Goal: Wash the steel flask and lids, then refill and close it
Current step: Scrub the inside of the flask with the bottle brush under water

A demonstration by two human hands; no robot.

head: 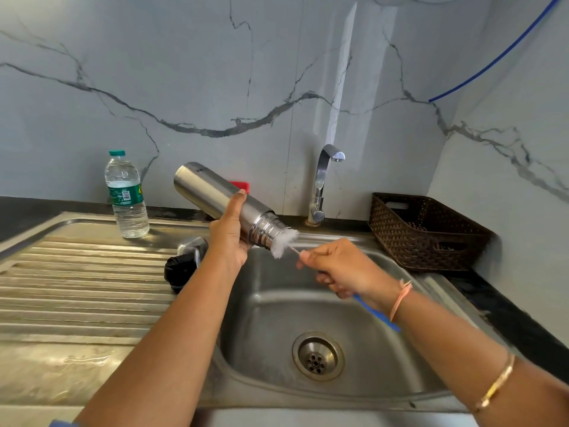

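The left arm reaches forward over the near-left rim of the sink (pixel 271 306). The left hand (pixel 229 234) is raised above that rim, its fingers clamped round the steel flask (pixel 203 188) with the thumb (pixel 238 201) lying up along the body just above the threaded neck. The flask hangs tilted above the sink's back-left corner, base up and away from the sink, open mouth pointing down toward the basin.

The right arm comes in over the sink's right side. The right hand (pixel 341 269) is above the basin, its fingers (pixel 311 257) curled tight on the stem of a bottle brush (pixel 284 243). The white bristles sit at the flask's mouth, and the blue handle sticks out behind the wrist.

A steel lid (pixel 192 246) and a black lid (pixel 178 271) rest on the surface just left of the sink.
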